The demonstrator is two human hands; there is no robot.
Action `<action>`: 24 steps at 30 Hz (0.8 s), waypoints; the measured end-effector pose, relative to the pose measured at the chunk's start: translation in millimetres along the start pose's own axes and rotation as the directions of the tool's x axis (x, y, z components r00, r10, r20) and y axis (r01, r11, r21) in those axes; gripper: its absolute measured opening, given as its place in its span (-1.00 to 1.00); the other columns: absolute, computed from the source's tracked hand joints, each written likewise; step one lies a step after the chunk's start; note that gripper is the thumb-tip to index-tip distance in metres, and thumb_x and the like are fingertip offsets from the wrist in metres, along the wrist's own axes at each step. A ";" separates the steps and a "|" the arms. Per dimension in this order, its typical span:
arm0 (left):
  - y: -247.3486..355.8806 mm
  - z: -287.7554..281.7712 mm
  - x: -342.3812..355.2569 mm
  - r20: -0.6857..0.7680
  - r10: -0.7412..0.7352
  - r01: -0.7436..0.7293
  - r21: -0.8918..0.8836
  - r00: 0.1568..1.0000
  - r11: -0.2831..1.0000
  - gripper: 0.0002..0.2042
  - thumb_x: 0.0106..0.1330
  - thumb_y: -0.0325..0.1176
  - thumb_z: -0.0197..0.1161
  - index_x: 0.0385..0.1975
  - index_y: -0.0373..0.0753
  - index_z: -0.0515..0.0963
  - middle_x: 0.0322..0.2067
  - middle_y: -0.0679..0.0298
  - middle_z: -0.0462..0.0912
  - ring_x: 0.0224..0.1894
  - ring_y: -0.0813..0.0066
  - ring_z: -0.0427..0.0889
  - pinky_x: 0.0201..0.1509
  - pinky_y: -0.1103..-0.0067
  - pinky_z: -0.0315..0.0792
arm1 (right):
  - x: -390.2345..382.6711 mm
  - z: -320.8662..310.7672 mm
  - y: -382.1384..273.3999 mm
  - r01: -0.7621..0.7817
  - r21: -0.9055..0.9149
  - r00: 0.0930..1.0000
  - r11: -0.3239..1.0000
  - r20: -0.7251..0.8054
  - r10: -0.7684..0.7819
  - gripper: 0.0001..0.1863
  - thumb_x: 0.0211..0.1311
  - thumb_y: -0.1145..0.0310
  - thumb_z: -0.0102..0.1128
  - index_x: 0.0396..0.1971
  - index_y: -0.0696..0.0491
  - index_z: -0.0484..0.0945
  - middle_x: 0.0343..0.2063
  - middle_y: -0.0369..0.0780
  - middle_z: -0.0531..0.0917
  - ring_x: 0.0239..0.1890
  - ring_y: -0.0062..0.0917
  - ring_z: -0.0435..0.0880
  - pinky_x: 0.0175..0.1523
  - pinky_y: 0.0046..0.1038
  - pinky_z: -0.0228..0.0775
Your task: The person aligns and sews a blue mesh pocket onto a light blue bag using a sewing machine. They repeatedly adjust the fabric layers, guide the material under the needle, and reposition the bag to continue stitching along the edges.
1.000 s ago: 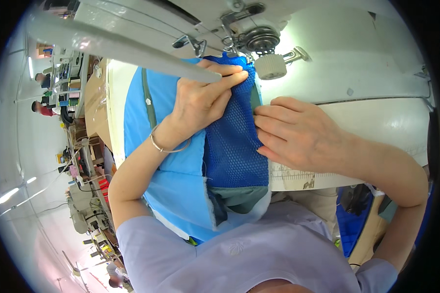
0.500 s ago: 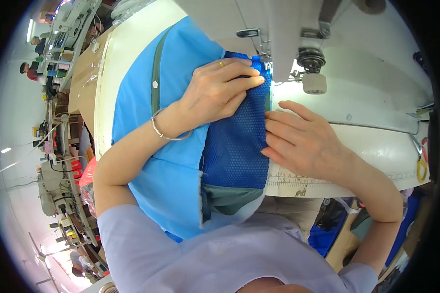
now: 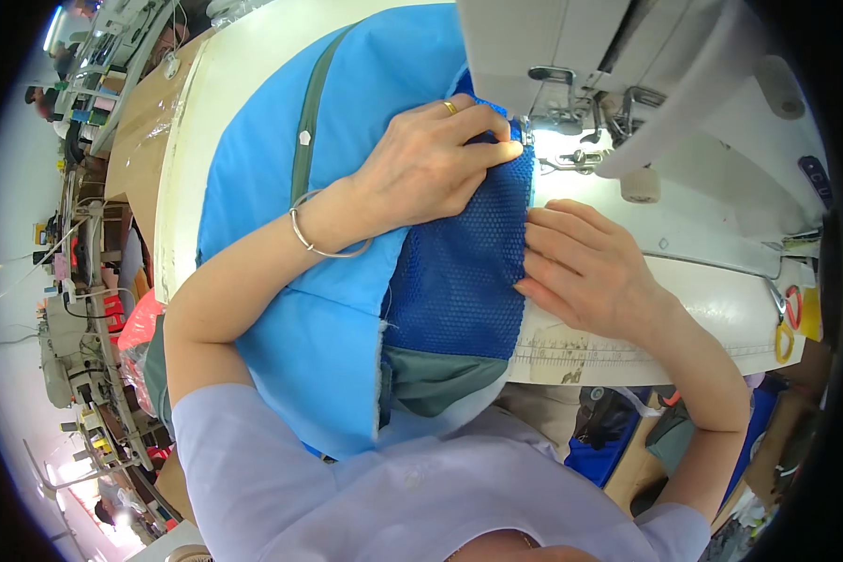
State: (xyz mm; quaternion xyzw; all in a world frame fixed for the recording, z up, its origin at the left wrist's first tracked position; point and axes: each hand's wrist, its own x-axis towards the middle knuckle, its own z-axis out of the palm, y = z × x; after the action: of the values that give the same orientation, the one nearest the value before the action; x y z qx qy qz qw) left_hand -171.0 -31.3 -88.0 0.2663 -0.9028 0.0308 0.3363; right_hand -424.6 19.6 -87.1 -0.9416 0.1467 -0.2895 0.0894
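A light blue fabric piece (image 3: pixel 262 197) with a dark green zipper (image 3: pixel 315 103) is spread on the white sewing table. Along its right side lies dark blue mesh fabric (image 3: pixel 454 290), with a grey-green strip (image 3: pixel 445 375) at the near end. My left hand (image 3: pixel 431 159) has bent fingers pressed onto the mesh, thumb and fingertips close to the presser foot (image 3: pixel 526 131) of the sewing machine (image 3: pixel 557 42). Farther down the mesh's right edge, my right hand (image 3: pixel 590 267) grips that edge between thumb and fingers. Its fingertips are partly hidden at the fabric.
A ruler scale (image 3: pixel 590 354) runs along the table's near edge. Scissors with a yellow and red handle (image 3: pixel 785 337) lie at the right. Cardboard (image 3: pixel 145 140) borders the table at the left. Beyond are other machines and people.
The view has shifted, showing more of the machine head's underside. My left fingers are bent more at the mesh. Both hands keep nearly the same places on the fabric.
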 end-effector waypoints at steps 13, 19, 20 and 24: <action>-4.6 -0.4 -0.9 0.019 0.025 -0.025 0.000 1.000 1.000 -0.73 0.00 -0.54 0.41 -0.27 -0.10 0.76 -0.24 0.36 0.66 -0.26 0.33 0.68 -0.26 0.48 0.61 | -0.9 0.3 1.3 -0.033 0.020 0.999 0.999 -0.034 0.034 -0.75 0.09 0.31 0.50 -0.32 0.14 0.69 -0.15 -0.15 0.70 0.04 -0.30 0.68 0.23 -0.23 0.53; -8.6 1.4 -0.6 0.016 0.051 -0.052 0.006 0.999 0.999 -0.70 0.00 -0.54 0.41 -0.26 -0.01 0.77 -0.22 0.33 0.68 -0.28 0.29 0.68 -0.24 0.47 0.61 | -4.8 -11.6 13.1 -0.205 0.075 0.975 0.976 -0.074 0.210 -0.78 0.15 0.33 0.48 -0.30 0.15 0.70 -0.27 -0.15 0.73 -0.20 -0.30 0.72 -0.06 -0.30 0.57; -9.0 1.0 -0.9 0.018 0.052 -0.053 0.013 0.998 0.999 -0.69 0.00 -0.54 0.41 -0.25 0.00 0.78 -0.21 0.33 0.68 -0.28 0.29 0.68 -0.24 0.47 0.62 | -10.1 -20.3 18.9 -0.369 0.076 0.926 0.926 -0.054 0.374 -0.79 0.17 0.34 0.46 -0.30 0.16 0.70 -0.30 -0.15 0.73 -0.26 -0.30 0.71 -0.15 -0.33 0.55; -9.8 -1.6 0.4 0.048 0.055 -0.056 0.027 0.997 0.998 -0.65 0.01 -0.56 0.38 -0.21 0.05 0.79 -0.19 0.31 0.70 -0.26 0.28 0.69 -0.25 0.45 0.62 | 9.5 -53.2 45.2 -0.491 0.038 0.842 0.870 -0.233 0.486 -0.77 0.28 0.32 0.39 -0.26 0.22 0.71 -0.36 -0.13 0.76 -0.42 -0.29 0.67 -0.37 -0.38 0.42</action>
State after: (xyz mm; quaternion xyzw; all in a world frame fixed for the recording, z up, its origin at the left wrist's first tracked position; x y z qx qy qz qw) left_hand -165.4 -39.5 -87.8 0.2465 -0.9170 0.0464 0.3102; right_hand -457.7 -30.5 -50.2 -0.8332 0.3944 -0.3647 0.1314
